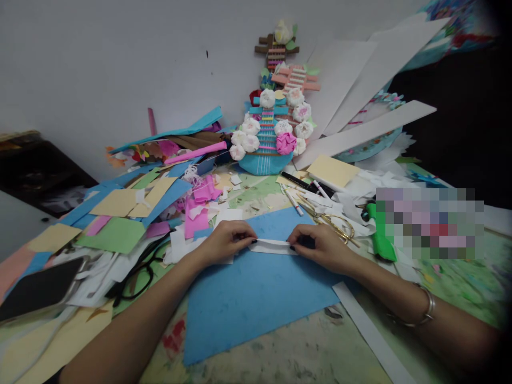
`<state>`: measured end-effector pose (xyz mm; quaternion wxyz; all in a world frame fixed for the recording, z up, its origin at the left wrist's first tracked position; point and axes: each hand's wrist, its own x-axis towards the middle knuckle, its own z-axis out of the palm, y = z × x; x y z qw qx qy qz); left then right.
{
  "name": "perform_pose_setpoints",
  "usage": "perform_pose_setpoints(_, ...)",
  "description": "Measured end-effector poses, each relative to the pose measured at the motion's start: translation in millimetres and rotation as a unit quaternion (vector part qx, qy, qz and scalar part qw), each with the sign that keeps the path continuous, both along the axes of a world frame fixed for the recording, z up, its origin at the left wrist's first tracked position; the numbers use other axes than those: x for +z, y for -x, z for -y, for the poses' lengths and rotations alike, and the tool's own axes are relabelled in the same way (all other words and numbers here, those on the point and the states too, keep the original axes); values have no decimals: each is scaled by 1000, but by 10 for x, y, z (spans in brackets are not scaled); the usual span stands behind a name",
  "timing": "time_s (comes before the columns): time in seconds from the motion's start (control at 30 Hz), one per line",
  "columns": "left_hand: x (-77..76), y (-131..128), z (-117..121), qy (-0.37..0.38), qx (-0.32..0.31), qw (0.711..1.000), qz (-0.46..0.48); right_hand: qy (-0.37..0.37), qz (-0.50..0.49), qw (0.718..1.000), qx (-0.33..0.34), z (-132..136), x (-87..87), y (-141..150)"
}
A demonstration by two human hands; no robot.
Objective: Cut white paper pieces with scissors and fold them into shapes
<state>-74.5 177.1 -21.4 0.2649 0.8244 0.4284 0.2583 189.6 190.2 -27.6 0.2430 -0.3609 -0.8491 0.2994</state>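
My left hand (pixel 227 240) and my right hand (pixel 320 244) each pinch one end of a small white paper strip (pixel 273 246). The strip lies flat across the top of a blue paper sheet (pixel 252 293) on the table. Both hands rest on the sheet, fingers curled round the strip's ends, thumbs pointing inward. A metal bangle (pixel 424 312) is on my right wrist.
Gold scissors (pixel 334 221) and markers (pixel 294 201) lie just beyond my right hand. Black scissors (pixel 138 272) and a dark phone (pixel 38 288) sit to the left among coloured paper scraps (pixel 120 213). A paper-flower guitar model (pixel 272 133) leans on the wall. A long white strip (pixel 372 336) lies right.
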Motion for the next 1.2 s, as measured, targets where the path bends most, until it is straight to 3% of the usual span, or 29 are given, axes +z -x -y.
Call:
perform_pose_setpoints(0.5,-66,-3,6,-11,-13,999,29,-48,7,999,6,-26,-30,-19)
perform_pose_setpoints(0.73,-31,0,14,-20,-77,996,29,-32,10,998,62,-54,-38,-49)
perform_pose_setpoints(0.93,-28,-22,49,-32,-55,998,-9,-47,17,998,43,-34,-24,-31)
perform_pose_setpoints(1.1,-29,-58,86,-59,-46,997,-23,-1,-26,1000,-3,-2,15,-16)
perform_pose_setpoints(1.2,-10,-84,95,-57,-51,997,-7,101,-109,989,-15,9,28,-4)
